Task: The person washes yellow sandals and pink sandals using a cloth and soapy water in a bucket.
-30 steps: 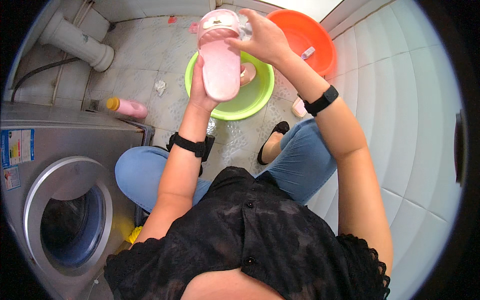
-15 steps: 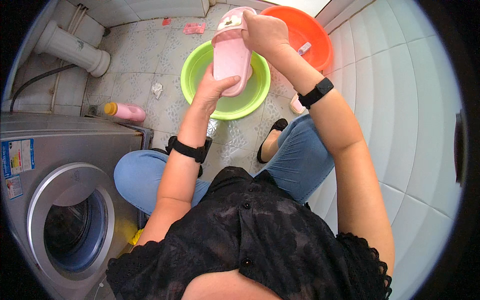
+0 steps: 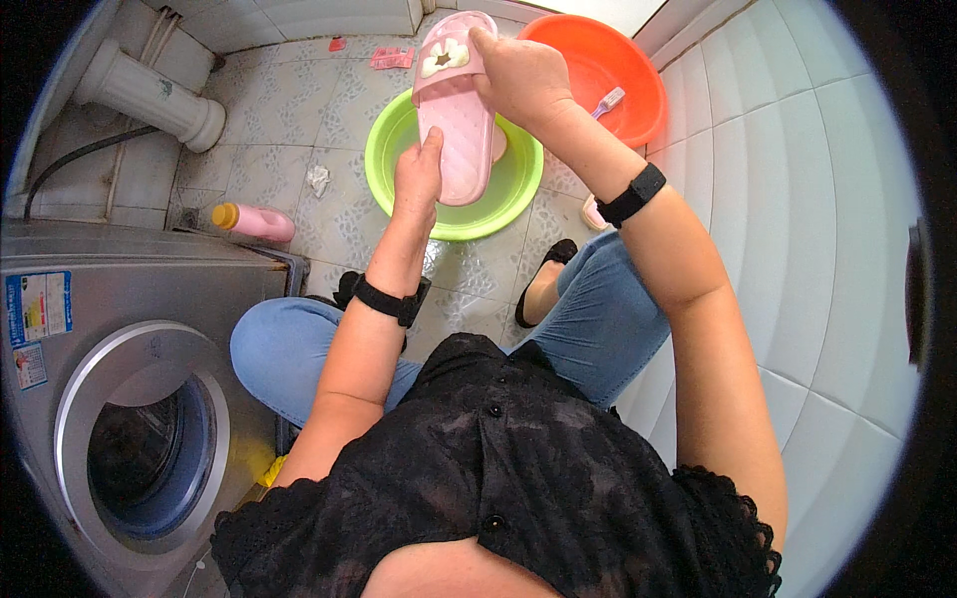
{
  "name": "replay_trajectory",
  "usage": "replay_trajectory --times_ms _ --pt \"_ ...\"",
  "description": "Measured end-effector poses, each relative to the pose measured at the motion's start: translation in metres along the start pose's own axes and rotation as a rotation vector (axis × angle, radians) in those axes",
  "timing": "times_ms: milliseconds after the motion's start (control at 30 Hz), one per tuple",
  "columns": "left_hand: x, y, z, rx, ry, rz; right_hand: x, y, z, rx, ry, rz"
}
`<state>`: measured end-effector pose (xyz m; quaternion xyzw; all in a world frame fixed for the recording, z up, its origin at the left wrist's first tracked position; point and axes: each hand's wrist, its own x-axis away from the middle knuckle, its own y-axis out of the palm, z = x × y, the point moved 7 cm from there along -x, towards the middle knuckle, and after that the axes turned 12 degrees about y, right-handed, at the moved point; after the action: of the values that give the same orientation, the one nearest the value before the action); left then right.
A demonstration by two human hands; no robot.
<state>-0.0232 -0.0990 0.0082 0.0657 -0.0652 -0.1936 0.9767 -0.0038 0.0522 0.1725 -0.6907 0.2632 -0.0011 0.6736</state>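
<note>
A pink slide sandal [image 3: 461, 110] with a white flower on its strap is held upright over a green basin [image 3: 399, 189] on the tiled floor. My left hand [image 3: 419, 174] grips the sandal's lower left edge near the heel. My right hand [image 3: 518, 75] holds its upper right side by the strap. A second pink sandal seems to lie in the basin behind the held one, mostly hidden.
An orange basin [image 3: 628, 90] with a toothbrush [image 3: 609, 100] in it stands behind the green one. A pink bottle [image 3: 254, 221] lies by a silver washing machine [image 3: 120, 399] at the left. A white pipe [image 3: 150, 95] and white tiled wall [image 3: 817, 249] flank the floor.
The sandal has been turned: its sole faced me before, now the strap side with the flower shows. Both hands shifted their hold and moved slightly up and right.
</note>
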Motion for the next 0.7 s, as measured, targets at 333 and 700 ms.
replay_trajectory --times_ms 333,700 --pt "-0.015 0.001 0.009 0.435 -0.042 -0.157 0.015 0.016 -0.014 -0.200 -0.018 -0.148" --pt "-0.016 -0.018 0.005 0.675 0.041 0.082 0.055 0.036 -0.066 -0.738 -0.130 -0.491"
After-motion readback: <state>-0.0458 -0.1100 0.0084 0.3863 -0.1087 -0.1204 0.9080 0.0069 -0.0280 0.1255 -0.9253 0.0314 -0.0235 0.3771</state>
